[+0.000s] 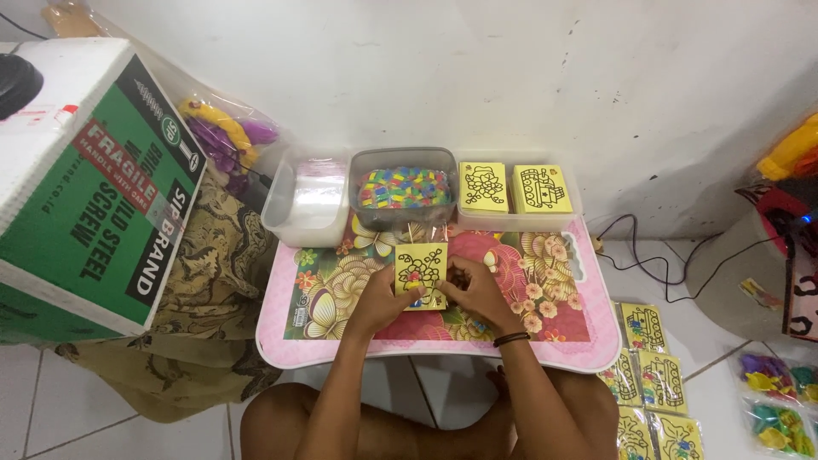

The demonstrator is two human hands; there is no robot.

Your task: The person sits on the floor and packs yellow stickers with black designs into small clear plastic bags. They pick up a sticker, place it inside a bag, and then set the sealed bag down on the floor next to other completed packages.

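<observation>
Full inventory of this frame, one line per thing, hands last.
yellow picture card: 1, yellow with black outline, held over the table
small table: 1, pink, floral top, centre
clear tubs: 3, back of the table; left holds clear bags, middle coloured bits, right two yellow cards
cardboard box: 1, green and white, left
bagged cards: several, yellow, floor at right
patterned cloth: 1, brown, left of the table
left hand: on the card
right hand: on the card, black wristband

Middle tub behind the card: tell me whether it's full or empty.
Nearly full. The grey middle tub has no lid, and small multicoloured pieces fill it almost to its rim.
</observation>
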